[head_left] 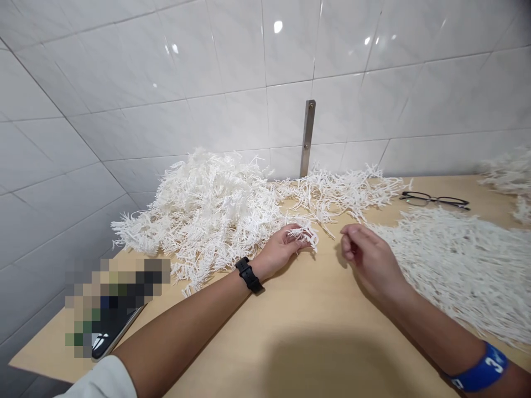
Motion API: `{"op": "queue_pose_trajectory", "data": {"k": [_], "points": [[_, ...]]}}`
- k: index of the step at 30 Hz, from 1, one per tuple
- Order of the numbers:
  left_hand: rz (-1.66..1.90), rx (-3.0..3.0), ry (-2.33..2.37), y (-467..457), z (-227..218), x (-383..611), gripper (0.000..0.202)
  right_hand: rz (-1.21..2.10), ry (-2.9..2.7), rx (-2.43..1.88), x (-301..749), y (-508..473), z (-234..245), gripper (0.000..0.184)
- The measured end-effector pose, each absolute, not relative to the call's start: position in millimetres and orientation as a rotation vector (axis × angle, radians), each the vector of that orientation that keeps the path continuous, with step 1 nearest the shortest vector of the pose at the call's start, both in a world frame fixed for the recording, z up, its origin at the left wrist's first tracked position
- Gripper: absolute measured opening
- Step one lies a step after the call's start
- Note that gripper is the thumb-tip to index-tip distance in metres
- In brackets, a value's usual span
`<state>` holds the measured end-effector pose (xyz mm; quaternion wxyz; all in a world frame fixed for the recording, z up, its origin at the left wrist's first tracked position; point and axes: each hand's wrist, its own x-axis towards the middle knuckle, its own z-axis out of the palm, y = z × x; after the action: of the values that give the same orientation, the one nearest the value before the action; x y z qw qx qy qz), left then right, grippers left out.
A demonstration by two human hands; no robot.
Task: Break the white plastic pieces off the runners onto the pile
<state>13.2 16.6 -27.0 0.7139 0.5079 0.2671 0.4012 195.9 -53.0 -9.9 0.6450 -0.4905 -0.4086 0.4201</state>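
My left hand [286,249], with a black watch on its wrist, is closed around a white branched piece [306,233] with thin twig-like prongs. The piece looks like a plastic sprue, though its material is hard to tell. Beside that hand rises a big tangled heap of similar white branched pieces [215,199]. My right hand [369,257] hovers over the wood-coloured table [315,309], its fingers curled and pinched together. Whatever it may hold is hidden. A wide, flat pile of short thin white sticks [460,265] lies just right of it.
More white branched pieces [348,190] are strewn along the wall. Black-framed glasses [435,199] lie behind the stick pile. A phone [112,326], partly blurred out, sits at the left table edge. A metal strip [307,135] is fixed to the tiled wall [232,66].
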Motion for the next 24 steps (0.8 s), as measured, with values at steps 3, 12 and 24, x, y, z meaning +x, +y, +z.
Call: {"op": "queue_pose_trajectory", "data": {"k": [3, 12, 24], "points": [[0.822, 1.262, 0.616, 13.2, -24.0, 11.2, 0.043, 0.849, -1.419, -1.269, 181.1, -63.1, -12.6, 0.016], [0.696, 1.469, 0.489, 8.8, -21.1, 9.5, 0.046, 0.379, -1.929, -1.635, 180.3, -58.4, -17.3, 0.02], [0.817, 1.584, 0.531, 4.0, -19.0, 15.2, 0.031, 0.583, -1.977, -1.451, 177.7, -57.0, -21.3, 0.036]]}}
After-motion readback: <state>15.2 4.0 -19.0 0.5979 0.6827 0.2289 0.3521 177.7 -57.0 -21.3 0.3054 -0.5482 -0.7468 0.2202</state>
